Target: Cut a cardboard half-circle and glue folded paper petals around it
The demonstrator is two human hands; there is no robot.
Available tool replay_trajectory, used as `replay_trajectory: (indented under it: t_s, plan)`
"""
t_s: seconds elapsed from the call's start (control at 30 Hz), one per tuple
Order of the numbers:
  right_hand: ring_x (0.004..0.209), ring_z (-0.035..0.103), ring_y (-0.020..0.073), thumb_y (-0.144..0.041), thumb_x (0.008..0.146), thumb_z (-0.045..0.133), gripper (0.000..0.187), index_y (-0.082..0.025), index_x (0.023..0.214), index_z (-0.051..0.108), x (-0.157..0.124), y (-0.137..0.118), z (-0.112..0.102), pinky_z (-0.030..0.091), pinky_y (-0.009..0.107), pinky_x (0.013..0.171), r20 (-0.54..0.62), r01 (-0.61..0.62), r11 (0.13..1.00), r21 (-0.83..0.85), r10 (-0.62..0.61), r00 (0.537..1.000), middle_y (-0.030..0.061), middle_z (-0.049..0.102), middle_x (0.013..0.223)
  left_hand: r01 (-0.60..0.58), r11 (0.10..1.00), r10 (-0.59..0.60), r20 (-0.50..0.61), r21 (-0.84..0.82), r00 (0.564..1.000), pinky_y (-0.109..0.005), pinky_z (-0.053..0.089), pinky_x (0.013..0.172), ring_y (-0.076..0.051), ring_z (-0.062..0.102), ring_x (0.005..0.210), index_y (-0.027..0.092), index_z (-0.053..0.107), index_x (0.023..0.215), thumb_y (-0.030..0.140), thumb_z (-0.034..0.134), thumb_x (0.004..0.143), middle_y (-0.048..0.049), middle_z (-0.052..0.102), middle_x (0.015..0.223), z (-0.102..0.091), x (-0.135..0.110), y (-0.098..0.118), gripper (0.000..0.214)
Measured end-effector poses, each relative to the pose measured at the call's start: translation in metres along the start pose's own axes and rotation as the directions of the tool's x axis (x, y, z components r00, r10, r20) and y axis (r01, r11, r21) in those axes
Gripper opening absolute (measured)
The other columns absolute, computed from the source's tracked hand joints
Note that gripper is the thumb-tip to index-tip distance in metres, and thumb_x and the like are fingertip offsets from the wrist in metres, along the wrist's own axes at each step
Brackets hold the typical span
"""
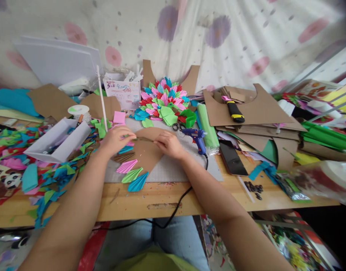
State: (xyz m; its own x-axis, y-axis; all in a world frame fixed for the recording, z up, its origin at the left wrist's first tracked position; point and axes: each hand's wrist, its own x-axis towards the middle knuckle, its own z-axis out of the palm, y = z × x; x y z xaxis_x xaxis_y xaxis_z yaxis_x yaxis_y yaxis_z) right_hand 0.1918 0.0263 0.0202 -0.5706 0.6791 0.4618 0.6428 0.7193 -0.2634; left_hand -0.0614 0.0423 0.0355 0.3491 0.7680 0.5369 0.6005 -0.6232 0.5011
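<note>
Over a brown cardboard piece with a curved outline [153, 160], both hands are closed on a thin brownish strip [144, 139] stretched between them. My left hand [116, 140] pinches one end near the cardboard's upper left edge. My right hand [169, 144] grips the other end with its fingertips. Whether the strip is folded paper is too small to tell. Along the cardboard's left edge lie pleated paper pieces: a blue one [138, 181], a green one [132, 175], a pink one [127, 166] and a brown one [124, 157]. Part of the row is hidden by my left hand.
Right of my right hand, a blue glue gun [197, 137] stands with its black cable [178, 205] trailing off the table. Behind is a colourful pleated-paper bundle [163, 98]. A phone [232, 157], a cutter knife [235, 111] on cardboard, and a white box [60, 141] amid paper scraps lie around.
</note>
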Motion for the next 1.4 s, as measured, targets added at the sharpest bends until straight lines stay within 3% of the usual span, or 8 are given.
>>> replay_trajectory:
  t_s: [0.07, 0.13, 0.27, 0.47, 0.63, 0.8, 1.17, 1.4]
  plan:
    - [0.078, 0.052, 0.0167, -0.027, 0.091, 0.042, 0.026, -0.015, 0.081, 0.063, -0.002, 0.007, 0.001, 0.038, 0.027, 0.072, -0.069, -0.096, 0.995, -0.018, 0.095, 0.993, 0.0068, 0.061, 0.077, 0.060, 0.997, -0.052, -0.178, 0.041, 0.983, -0.035, 0.047, 0.084, -0.018, 0.061, 0.081, 0.025, 0.067, 0.066, 0.035, 0.059, 0.076, -0.0014, 0.067, 0.077, -0.008, -0.003, -0.013, 0.016]
    - [0.077, 0.053, 0.0172, -0.028, 0.091, 0.043, 0.026, -0.015, 0.082, 0.063, -0.004, 0.012, 0.003, 0.039, 0.027, 0.070, -0.124, -0.172, 0.984, -0.035, 0.166, 0.978, 0.0076, 0.062, 0.079, 0.117, 0.990, -0.097, -0.231, 0.075, 0.968, -0.034, 0.047, 0.084, -0.018, 0.060, 0.082, 0.025, 0.065, 0.066, 0.034, 0.059, 0.076, -0.0015, 0.066, 0.079, -0.012, -0.003, -0.019, 0.016]
    - [0.085, 0.056, 0.0181, -0.030, 0.090, 0.047, 0.023, -0.016, 0.084, 0.064, -0.002, 0.010, 0.009, 0.040, 0.028, 0.075, -0.130, -0.164, 0.985, -0.051, 0.156, 0.979, 0.0089, 0.065, 0.088, 0.104, 0.993, -0.090, -0.200, 0.058, 0.976, -0.034, 0.045, 0.085, -0.018, 0.059, 0.084, 0.022, 0.064, 0.069, 0.034, 0.059, 0.076, -0.0014, 0.066, 0.080, -0.002, 0.001, -0.008, 0.015]
    - [0.078, 0.058, 0.0157, -0.029, 0.092, 0.043, 0.025, -0.016, 0.089, 0.064, 0.000, -0.003, 0.008, 0.039, 0.026, 0.071, -0.018, -0.175, 0.980, -0.094, 0.174, 0.985, 0.0066, 0.066, 0.080, 0.245, 0.961, -0.269, -0.215, -0.130, 0.939, -0.031, 0.047, 0.077, -0.017, 0.059, 0.082, 0.019, 0.060, 0.081, 0.035, 0.053, 0.078, -0.0033, 0.064, 0.084, 0.021, 0.003, 0.009, 0.018]
    - [0.076, 0.058, 0.0153, -0.029, 0.094, 0.042, 0.027, -0.015, 0.086, 0.064, 0.001, -0.008, 0.003, 0.037, 0.024, 0.070, 0.052, -0.148, 0.980, -0.131, 0.156, 0.986, 0.0060, 0.065, 0.076, 0.355, 0.878, -0.402, -0.090, -0.322, 0.911, -0.028, 0.048, 0.066, -0.015, 0.059, 0.075, 0.019, 0.058, 0.093, 0.035, 0.052, 0.077, -0.0023, 0.062, 0.082, 0.029, 0.003, 0.026, 0.023]
    - [0.076, 0.057, 0.0151, -0.026, 0.094, 0.041, 0.024, -0.014, 0.093, 0.062, 0.003, -0.009, 0.007, 0.037, 0.025, 0.071, 0.072, -0.101, 0.987, -0.126, 0.110, 0.991, 0.0065, 0.065, 0.079, 0.358, 0.864, -0.375, 0.023, -0.354, 0.927, -0.027, 0.047, 0.065, -0.015, 0.059, 0.079, 0.019, 0.059, 0.091, 0.033, 0.054, 0.074, -0.0025, 0.063, 0.084, 0.038, 0.002, 0.038, 0.022]
    - [0.080, 0.053, 0.0170, -0.020, 0.092, 0.041, 0.023, -0.014, 0.096, 0.062, 0.004, -0.012, 0.007, 0.037, 0.026, 0.070, 0.107, -0.050, 0.980, -0.192, 0.071, 0.992, 0.0084, 0.063, 0.083, 0.350, 0.859, -0.400, -0.063, -0.374, 0.914, -0.027, 0.045, 0.063, -0.013, 0.058, 0.067, 0.019, 0.056, 0.091, 0.028, 0.057, 0.071, 0.0003, 0.061, 0.073, 0.046, 0.005, 0.034, 0.022]
    - [0.086, 0.049, 0.0164, -0.020, 0.092, 0.041, 0.023, -0.018, 0.092, 0.063, 0.003, -0.018, 0.002, 0.035, 0.025, 0.067, 0.154, 0.094, 0.981, -0.172, -0.068, 0.986, 0.0065, 0.063, 0.086, 0.314, 0.912, -0.350, -0.102, -0.264, 0.931, -0.027, 0.046, 0.065, -0.014, 0.060, 0.072, 0.019, 0.056, 0.093, 0.029, 0.057, 0.073, 0.0002, 0.063, 0.077, 0.046, 0.005, 0.039, 0.022]
